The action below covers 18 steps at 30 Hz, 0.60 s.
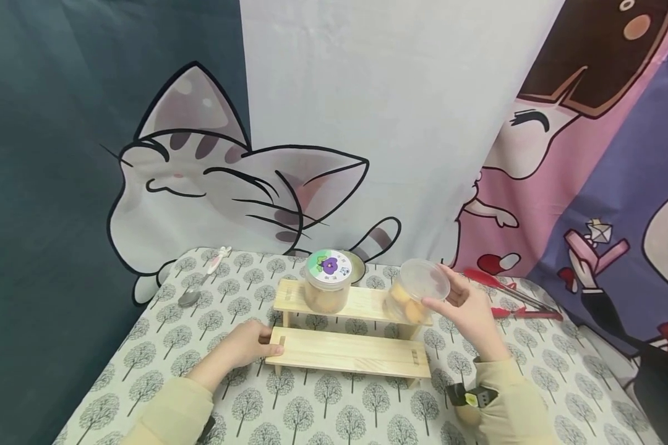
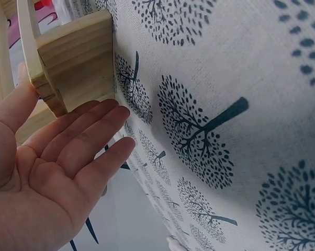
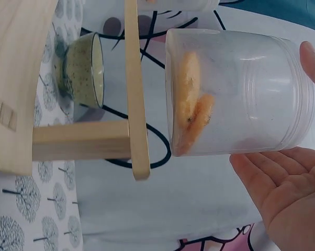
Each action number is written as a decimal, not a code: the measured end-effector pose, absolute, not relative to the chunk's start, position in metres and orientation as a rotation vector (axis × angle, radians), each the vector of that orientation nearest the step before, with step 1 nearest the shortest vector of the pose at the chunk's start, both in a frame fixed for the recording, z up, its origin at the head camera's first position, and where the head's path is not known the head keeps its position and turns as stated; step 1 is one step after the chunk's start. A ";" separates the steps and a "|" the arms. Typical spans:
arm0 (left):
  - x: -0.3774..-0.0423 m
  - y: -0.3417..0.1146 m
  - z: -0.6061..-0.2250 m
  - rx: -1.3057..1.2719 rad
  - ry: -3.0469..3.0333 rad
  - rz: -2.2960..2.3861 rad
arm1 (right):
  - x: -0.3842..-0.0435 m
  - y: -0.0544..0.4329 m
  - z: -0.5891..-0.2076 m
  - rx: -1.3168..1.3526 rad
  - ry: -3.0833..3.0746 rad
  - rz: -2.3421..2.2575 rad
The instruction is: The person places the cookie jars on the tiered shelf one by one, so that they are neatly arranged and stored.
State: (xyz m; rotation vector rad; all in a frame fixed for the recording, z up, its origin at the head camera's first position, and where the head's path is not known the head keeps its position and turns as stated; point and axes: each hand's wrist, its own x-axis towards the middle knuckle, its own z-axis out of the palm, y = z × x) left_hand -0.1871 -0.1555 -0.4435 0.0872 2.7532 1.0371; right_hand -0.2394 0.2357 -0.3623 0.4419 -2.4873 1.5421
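Note:
A two-step wooden rack (image 1: 345,355) stands on the table. My left hand (image 1: 248,346) grips the left end of its lower step; in the left wrist view the thumb lies on the board's edge (image 2: 40,78) and the fingers reach beneath. At the upper step's right end, my right hand (image 1: 463,306) holds a clear plastic jar (image 3: 225,94) by its side near the rim, thumb and fingers on opposite sides. Several orange-brown pieces (image 3: 191,102) lie at the jar's bottom. Another jar (image 1: 327,290), with a purple-flower label on its lid, stands on the upper step's left part.
Behind the rack is a green speckled bowl (image 3: 84,70). A spoon (image 1: 189,298) with a white handle lies at the table's left. Red-tipped tongs (image 1: 526,314) and another red-ended utensil (image 1: 487,279) lie at the right. A cartoon-printed curtain (image 1: 401,123) hangs behind the table.

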 end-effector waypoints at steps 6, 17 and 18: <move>-0.186 -0.155 -0.444 0.075 2.745 1.043 | -0.243 0.225 -0.364 0.440 -2.511 1.546; -0.187 -0.156 -0.442 0.112 2.754 1.035 | -0.248 0.211 -0.367 0.407 -2.597 1.540; -0.186 -0.156 -0.441 0.116 2.754 1.033 | -0.249 0.210 -0.367 0.403 -2.601 1.541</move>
